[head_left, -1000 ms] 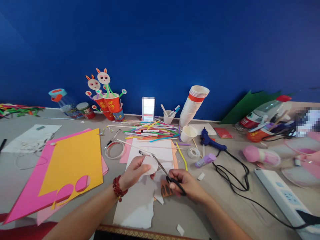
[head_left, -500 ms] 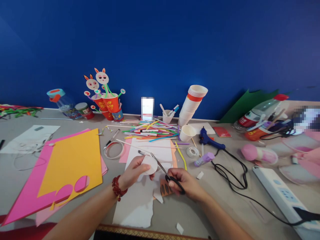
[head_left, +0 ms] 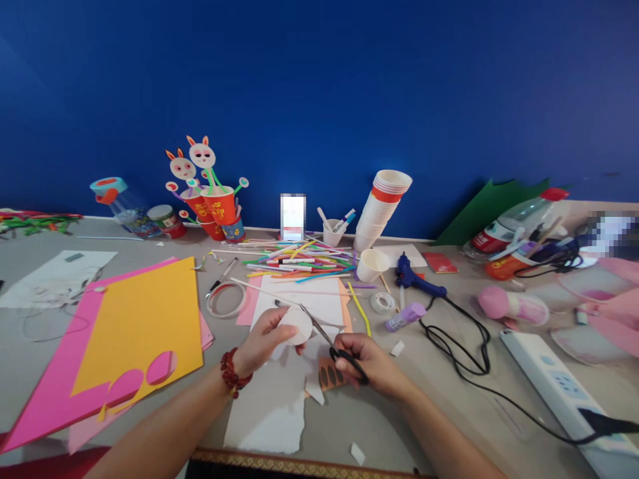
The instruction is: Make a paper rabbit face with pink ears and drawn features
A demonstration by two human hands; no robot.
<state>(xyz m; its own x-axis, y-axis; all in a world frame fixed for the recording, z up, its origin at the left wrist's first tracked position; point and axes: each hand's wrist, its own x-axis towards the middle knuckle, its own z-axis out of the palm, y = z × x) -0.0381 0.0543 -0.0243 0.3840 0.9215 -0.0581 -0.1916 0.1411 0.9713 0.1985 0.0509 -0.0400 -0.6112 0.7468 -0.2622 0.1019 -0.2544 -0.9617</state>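
Note:
My left hand [head_left: 263,340], with a red bead bracelet at the wrist, pinches a round white paper piece [head_left: 298,326] just above the table. Black-handled scissors [head_left: 329,340] are gripped in my right hand [head_left: 368,364], their blades reaching up and left across the paper piece. Below both hands lies a torn white sheet [head_left: 272,409], and a small brown cut-out card [head_left: 328,376] sits beside my right hand.
An orange sheet [head_left: 142,326] on pink sheets lies to the left. Coloured straws [head_left: 294,261], stacked paper cups [head_left: 382,206], rabbit-decorated cups [head_left: 214,199], a blue glue gun [head_left: 417,281] with black cord, a glue stick [head_left: 405,318], tape rolls and a power strip [head_left: 554,386] crowd the table.
Both hands keep their hold on the paper piece and the scissors; the whole view has drifted slightly left and up with my head.

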